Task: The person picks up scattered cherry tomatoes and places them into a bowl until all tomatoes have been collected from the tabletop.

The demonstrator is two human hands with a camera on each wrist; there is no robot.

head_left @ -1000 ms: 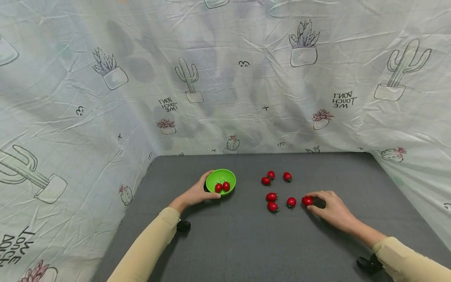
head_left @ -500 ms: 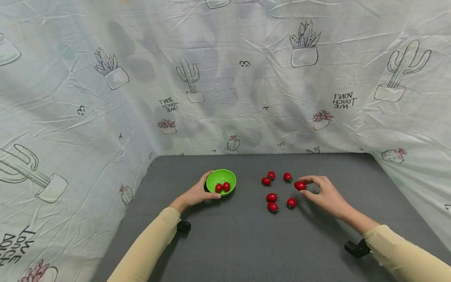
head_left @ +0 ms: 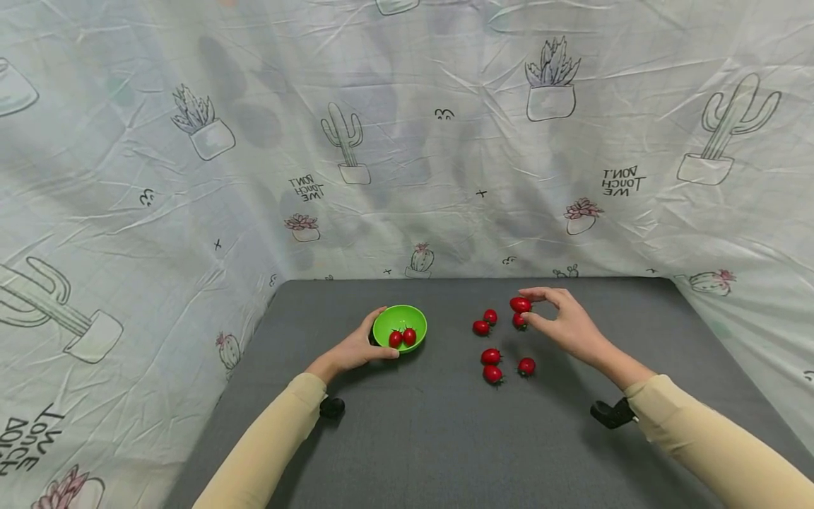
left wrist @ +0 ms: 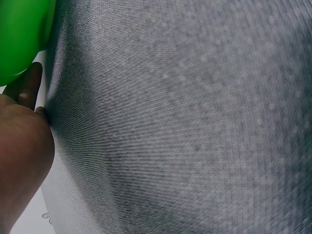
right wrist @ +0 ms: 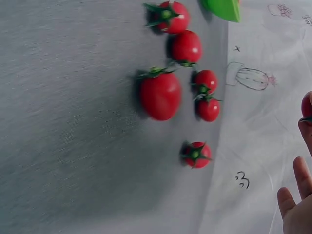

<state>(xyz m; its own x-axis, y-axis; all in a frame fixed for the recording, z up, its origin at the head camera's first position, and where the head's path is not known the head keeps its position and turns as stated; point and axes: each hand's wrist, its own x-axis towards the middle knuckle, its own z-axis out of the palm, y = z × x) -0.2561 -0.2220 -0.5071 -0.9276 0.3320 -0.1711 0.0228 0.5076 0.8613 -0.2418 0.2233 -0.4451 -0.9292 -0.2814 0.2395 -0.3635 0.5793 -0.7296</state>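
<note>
In the head view my left hand (head_left: 352, 350) grips the left side of a green bowl (head_left: 396, 317), thumb along its near rim. Two cherry tomatoes (head_left: 410, 336) lie in the bowl. My right hand (head_left: 570, 329) pinches another cherry tomato (head_left: 519, 305) between thumb and fingers, raised above the table. Right below it, partly covered, is a cherry tomato (head_left: 520, 323) on the table. The left wrist view catches only the bowl's green outside (left wrist: 22, 36) and part of the hand. At the right edge of the right wrist view, the pinched tomato (right wrist: 306, 105) is cut off.
Several more cherry tomatoes lie between the hands: a far pair (head_left: 481, 328), a nearer pair (head_left: 492, 374) and a single one (head_left: 526, 366). They rest on a grey cloth-covered table (head_left: 413, 438). A white curtain (head_left: 407, 155) printed with cacti hangs behind and at the sides.
My right hand has lifted a cherry tomato off the table and carried it leftward and away from me, over another tomato. The left hand and bowl have stayed in place.
</note>
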